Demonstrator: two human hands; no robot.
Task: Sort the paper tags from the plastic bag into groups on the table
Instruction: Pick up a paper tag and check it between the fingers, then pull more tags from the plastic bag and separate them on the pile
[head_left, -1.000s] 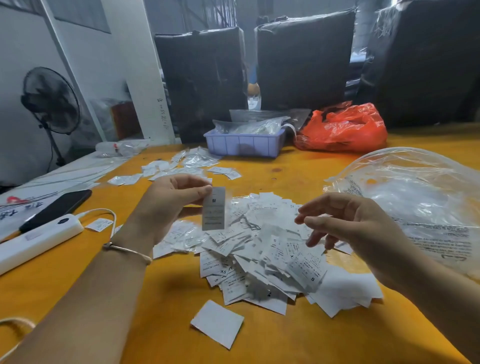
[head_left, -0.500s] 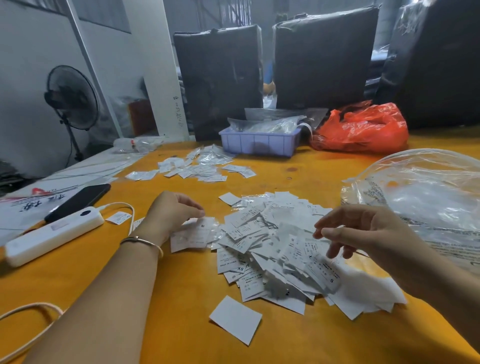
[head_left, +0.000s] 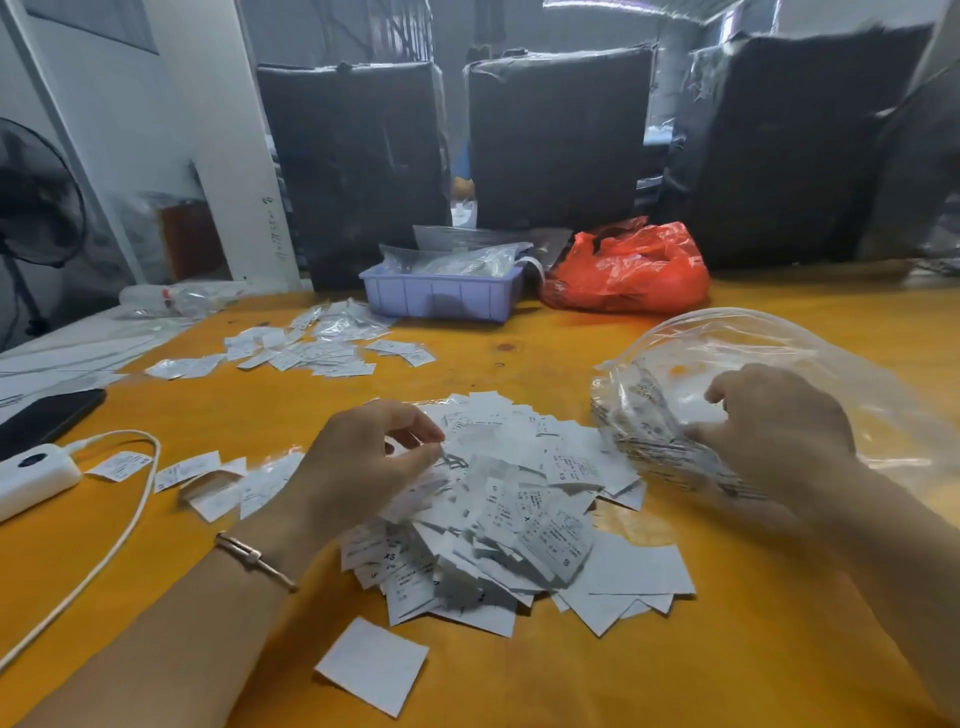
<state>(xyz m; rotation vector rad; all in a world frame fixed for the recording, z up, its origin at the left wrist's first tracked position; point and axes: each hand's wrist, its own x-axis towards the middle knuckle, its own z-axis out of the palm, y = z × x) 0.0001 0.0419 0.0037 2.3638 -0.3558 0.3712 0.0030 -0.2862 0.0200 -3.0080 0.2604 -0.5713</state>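
From the camera on my head, I look down at an orange table (head_left: 519, 332) with a loose heap of white paper tags (head_left: 519, 514) in the middle. My left hand (head_left: 358, 462) hovers over the left edge of that heap, fingers curled inward with the fingertips close to the thumb; the blur keeps me from telling whether a tag is pinched between them. A thin bracelet (head_left: 254, 558) circles that wrist. My right hand (head_left: 774, 431) rests on the clear plastic bag (head_left: 779, 353), which lies just right of the heap, and its curled fingers grip the bag's crumpled, printed near edge.

A small row of tags (head_left: 208, 480) lies just left of my left hand. A further group of tags (head_left: 317, 348), some in clear sleeves, is spread well beyond it toward the back left. One blank white square (head_left: 371, 665) sits alone near the front edge.

At far left are a white power bank (head_left: 31, 480) with a white cable (head_left: 124, 519) and a dark phone (head_left: 47, 415). At the back stand a lilac tray (head_left: 441, 299) and a red plastic bag (head_left: 628, 270).
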